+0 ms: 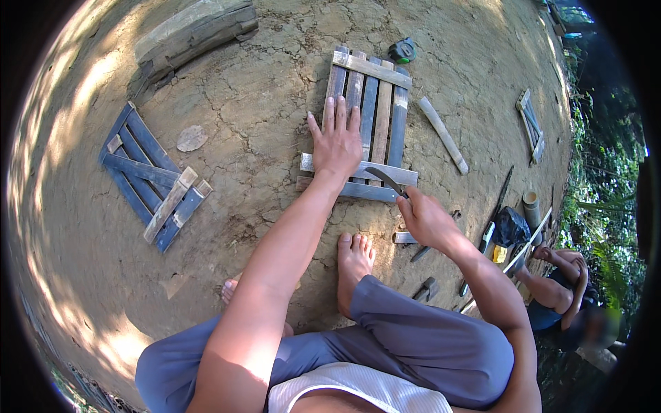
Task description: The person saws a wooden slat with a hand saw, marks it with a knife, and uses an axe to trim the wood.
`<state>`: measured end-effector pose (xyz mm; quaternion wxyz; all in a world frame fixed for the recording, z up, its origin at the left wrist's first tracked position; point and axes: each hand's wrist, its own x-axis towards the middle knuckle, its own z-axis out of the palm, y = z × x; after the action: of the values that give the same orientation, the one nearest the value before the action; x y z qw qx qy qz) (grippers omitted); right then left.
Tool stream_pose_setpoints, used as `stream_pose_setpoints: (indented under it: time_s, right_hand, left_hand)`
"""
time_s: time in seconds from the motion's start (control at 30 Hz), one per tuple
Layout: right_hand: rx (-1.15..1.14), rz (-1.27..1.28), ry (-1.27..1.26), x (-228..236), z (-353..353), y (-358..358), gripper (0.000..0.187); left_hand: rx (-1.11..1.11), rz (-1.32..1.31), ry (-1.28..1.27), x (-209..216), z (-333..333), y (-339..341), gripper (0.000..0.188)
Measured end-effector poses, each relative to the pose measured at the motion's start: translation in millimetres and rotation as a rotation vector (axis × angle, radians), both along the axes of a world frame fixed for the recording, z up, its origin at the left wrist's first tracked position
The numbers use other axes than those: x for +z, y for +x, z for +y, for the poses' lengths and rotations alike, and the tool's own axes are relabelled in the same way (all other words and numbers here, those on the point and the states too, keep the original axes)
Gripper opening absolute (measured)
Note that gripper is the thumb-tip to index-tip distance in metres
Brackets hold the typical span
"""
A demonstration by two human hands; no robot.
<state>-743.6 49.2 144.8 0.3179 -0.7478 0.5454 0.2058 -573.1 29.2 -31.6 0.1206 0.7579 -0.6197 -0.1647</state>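
Note:
A small slatted wooden panel lies on the dirt in front of me, its dark slats crossed by a pale strip at each end. My left hand rests flat over its left side, fingers stretched out and pointing away from me. At the near right corner, my right hand is closed around a curved knife. Its dark, narrow blade reaches left across the near cross strip; the handle is mostly hidden in my fist. I cannot tell whether the blade touches the wood.
Another slatted piece lies left, near a log. A tape measure sits beyond the panel, a loose strip right of it. A hammer, long blade and black bag lie right, near a seated person.

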Motion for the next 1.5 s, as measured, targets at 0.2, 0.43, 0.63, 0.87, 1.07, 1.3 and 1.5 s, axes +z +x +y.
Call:
stream_pose_setpoints:
  time_s: [0.2, 0.43, 0.63, 0.87, 1.07, 1.3, 1.5]
  right_hand:
    - [0.046, 0.058, 0.040, 7.7, -12.0, 10.6, 0.031]
    - [0.192, 0.091, -0.031, 2.3, -17.7, 7.7, 0.030]
    - [0.367, 0.268, 0.024, 15.4, -28.1, 29.6, 0.028]
    - [-0.350, 0.202, 0.346, 10.4, -30.2, 56.5, 0.028]
    - [0.208, 0.403, 0.190, 12.5, -38.0, 41.2, 0.030]
    - [0.707, 0.652, 0.266, 8.5, -82.1, 64.8, 0.028]
    - [-1.308, 0.141, 0.778, 2.3, -51.4, 50.1, 0.030]
  left_hand:
    - [0.008, 0.011, 0.006, -0.5, 0.5, 3.7, 0.057]
    - [0.006, 0.005, -0.002, -2.4, -0.4, 2.8, 0.055]
    - [0.000, 0.055, -0.001, -5.3, -0.1, 2.0, 0.054]
    - [0.093, 0.279, -0.095, 1.5, -1.2, 25.5, 0.052]
    - [-0.009, 0.705, 0.534, 31.6, 33.4, 139.9, 0.050]
    - [0.024, 0.872, 0.412, -6.2, 55.8, 111.6, 0.039]
    - [0.078, 0.837, 0.438, 2.2, 54.1, 99.0, 0.038]
